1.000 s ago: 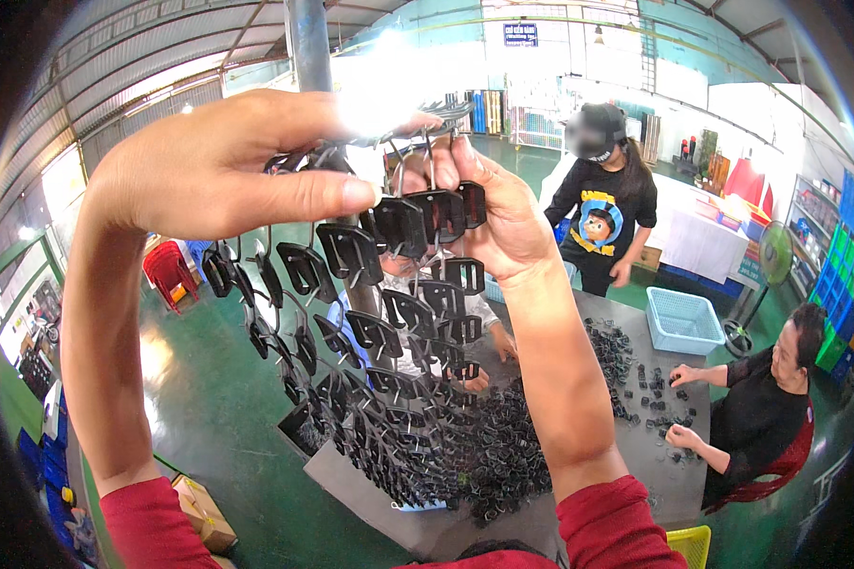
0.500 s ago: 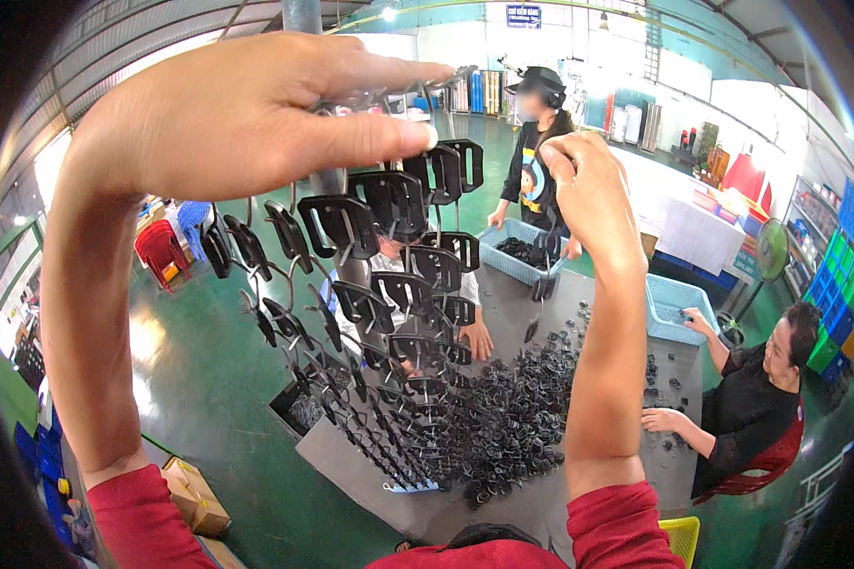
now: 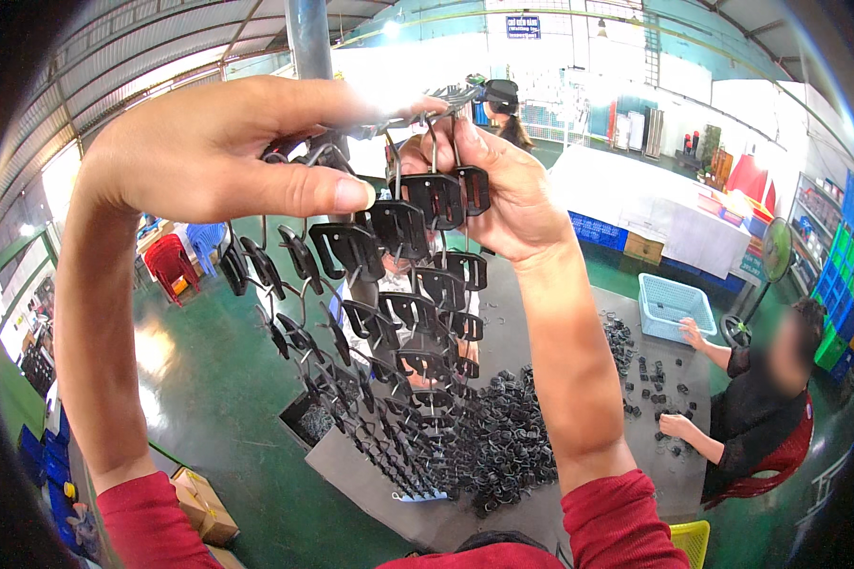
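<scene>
Strands of black plastic buckles (image 3: 399, 229), linked by bent metal wires, hang in front of me from a thin bar at the top. My left hand (image 3: 209, 152) is closed over that bar, fingers along its top and thumb below. At the bar's right end, my right hand (image 3: 522, 194) pinches a wire hook; its fingers are partly hidden behind the wires and buckles. Below, the strands converge toward a light blue piece (image 3: 419, 496) near the table. A loose heap of black buckles (image 3: 508, 441) lies beside them.
The grey table (image 3: 361, 484) carries scattered buckles. At right, a seated person (image 3: 759, 398) handles some beside a light blue basket (image 3: 676, 308). Another person (image 3: 498, 104) stands beyond my right hand; someone is partly hidden behind the strands. A dark bin (image 3: 304, 417) adjoins the table's left edge.
My right hand has moved left to the bar's end, bringing its short buckle strand to the others. The hanging strands sit slightly lower. The standing person has moved away with the basket.
</scene>
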### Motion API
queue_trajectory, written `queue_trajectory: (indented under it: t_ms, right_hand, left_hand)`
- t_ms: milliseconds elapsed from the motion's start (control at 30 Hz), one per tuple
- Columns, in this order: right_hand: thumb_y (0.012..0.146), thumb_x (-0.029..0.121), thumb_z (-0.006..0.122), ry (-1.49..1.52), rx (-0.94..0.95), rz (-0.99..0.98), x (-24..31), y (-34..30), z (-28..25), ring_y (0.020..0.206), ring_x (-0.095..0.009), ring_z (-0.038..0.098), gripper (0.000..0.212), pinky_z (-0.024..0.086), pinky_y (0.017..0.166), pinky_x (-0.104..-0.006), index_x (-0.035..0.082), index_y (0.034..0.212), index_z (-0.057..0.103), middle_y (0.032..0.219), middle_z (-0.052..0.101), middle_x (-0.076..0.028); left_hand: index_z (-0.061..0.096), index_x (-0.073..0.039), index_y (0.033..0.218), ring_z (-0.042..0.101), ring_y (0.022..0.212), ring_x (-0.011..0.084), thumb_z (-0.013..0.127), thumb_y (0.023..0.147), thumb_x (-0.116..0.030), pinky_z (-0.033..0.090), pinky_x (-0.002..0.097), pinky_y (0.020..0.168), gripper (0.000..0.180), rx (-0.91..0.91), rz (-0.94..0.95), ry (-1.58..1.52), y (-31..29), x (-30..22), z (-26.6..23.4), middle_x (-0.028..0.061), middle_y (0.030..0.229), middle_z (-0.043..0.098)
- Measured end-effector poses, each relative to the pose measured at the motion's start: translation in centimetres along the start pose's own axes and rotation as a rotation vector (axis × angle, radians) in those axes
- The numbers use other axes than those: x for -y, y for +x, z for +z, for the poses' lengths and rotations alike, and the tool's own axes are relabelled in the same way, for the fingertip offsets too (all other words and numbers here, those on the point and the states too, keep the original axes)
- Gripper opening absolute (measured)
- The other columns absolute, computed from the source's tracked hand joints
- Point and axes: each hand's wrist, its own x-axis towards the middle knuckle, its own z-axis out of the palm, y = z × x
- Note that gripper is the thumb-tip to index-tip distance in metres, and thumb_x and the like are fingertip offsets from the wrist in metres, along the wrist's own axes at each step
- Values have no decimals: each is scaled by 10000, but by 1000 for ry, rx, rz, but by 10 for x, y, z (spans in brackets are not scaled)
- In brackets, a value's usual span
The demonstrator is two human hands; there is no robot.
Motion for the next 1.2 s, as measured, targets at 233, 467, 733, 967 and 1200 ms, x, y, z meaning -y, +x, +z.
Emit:
queue_trajectory:
  t_ms: [233,467,733,967,1200]
  right_hand:
    - [975,175,479,-1186,-503,-265,7,-17,19,690,-259,570,254,463,629,-368,-31,845,553,790,573,-133]
    - [925,136,512,-1864,-775,134,36,-31,-12,848,-367,598,215,465,768,-440,-30,866,636,945,606,-204]
    - [998,312,498,-581,-282,84,15,-13,-16,928,-187,642,376,525,803,-331,-9,1167,599,1124,642,-132]
    - [981,310,540,17,-208,70,-10,8,2,781,-169,655,273,509,585,-246,45,1007,600,929,663,-89]
    - [935,179,577,-1384,-527,-307,6,-16,22,687,-246,619,177,492,624,-339,6,911,609,849,652,-144]
  left_hand:
    - [468,-103,1397,643,1033,262,572,943,-344,472,339,889,524,-113,10,192,7,-5,6,198,1163,644]
    - [424,-53,1421,587,927,175,574,950,-261,469,310,849,537,-71,-287,160,14,-18,8,126,1179,618]
    - [349,-41,1458,514,1205,241,661,864,-424,407,382,1011,772,61,-252,134,13,-9,-7,167,1315,536]
    - [331,-34,1462,511,1185,245,608,900,-427,381,368,1008,739,88,-11,-94,6,9,-4,185,1292,545]
    - [369,-15,1439,438,1317,286,461,994,-323,312,370,1092,550,79,-293,229,2,-10,-2,186,1423,458]
